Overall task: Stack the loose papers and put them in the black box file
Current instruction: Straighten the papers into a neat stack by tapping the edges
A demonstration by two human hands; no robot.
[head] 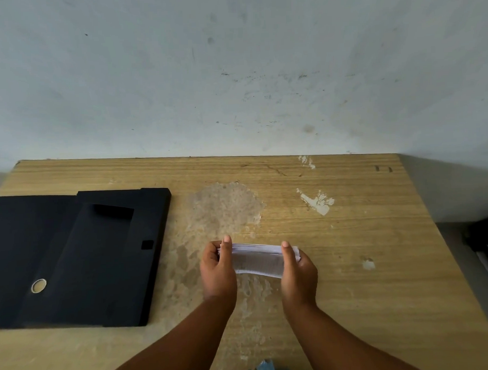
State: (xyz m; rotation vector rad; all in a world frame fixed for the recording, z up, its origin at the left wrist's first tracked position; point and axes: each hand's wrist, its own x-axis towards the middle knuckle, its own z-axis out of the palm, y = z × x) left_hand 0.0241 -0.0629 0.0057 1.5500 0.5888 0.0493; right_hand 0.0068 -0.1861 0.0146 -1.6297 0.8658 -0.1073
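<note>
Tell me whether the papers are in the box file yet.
Not yet. The paper stack is gripped between the left hand and right hand above the table; the black box file lies apart.

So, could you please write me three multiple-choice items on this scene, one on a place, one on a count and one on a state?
1. Where does the black box file lie, seen from the camera?
A. On the left part of the table
B. On the right part of the table
C. On the floor

2. How many hands hold the stack of papers?
A. None
B. One
C. Two

3. In what state are the papers?
A. Scattered flat over the table
B. Gathered in one stack, held above the table
C. Already inside the box file

Key:
1 A, the file rests on the wooden table, left of both hands.
2 C, the left hand grips one end and the right hand the other.
3 B, the sheets form one bundle between the hands, apart from the file.
</note>
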